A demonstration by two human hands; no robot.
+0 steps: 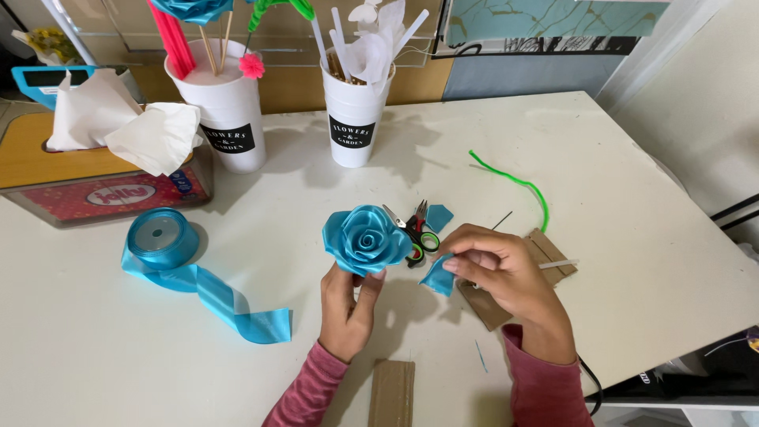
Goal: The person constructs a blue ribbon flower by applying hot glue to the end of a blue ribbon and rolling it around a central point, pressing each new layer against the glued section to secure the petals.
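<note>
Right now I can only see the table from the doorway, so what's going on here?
A person in pink sleeves is working with blue satin ribbon at a white table. The left hand holds up a ribbon rose from below. The right hand pinches a small folded ribbon piece beside it. Small scissors lie just behind the rose, a ribbon spool sits unrolled to the left, and a green pipe cleaner lies farther back.

Two bare hands, the left hand (345, 304) and the right hand (506, 277), emerge from long dusty-pink sleeves (545, 387) of soft knit fabric that end at the wrists. No rings, watch or bracelets show on either hand.
</note>
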